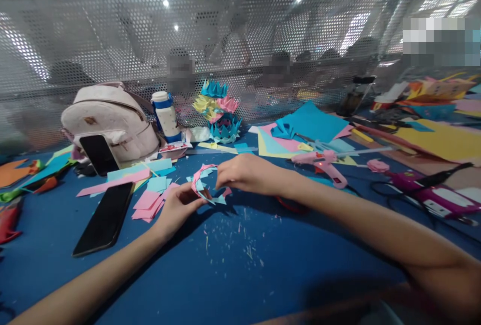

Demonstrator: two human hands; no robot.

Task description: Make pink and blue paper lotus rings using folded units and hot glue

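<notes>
A curved chain of folded pink and light blue paper (203, 180) hangs between my hands above the blue table. My left hand (179, 205) grips its lower left side between thumb and fingers. At its right end, my right hand (244, 173) is closed in a pinch, palm down; whatever its fingertips hold is hidden. Pink paper pieces (147, 204) and light blue pieces (158, 183) lie to the left of my left hand. Beyond my right forearm rests a pink glue gun (319, 160).
Two phones, one lying (105, 219) and one leaning on a white backpack (112, 119), are at the left. A bottle (165, 117) and paper flowers (221, 114) stand behind. Coloured sheets (311, 122) and a purple power strip (432, 194) are at the right. Paper scraps (248, 250) dot the front.
</notes>
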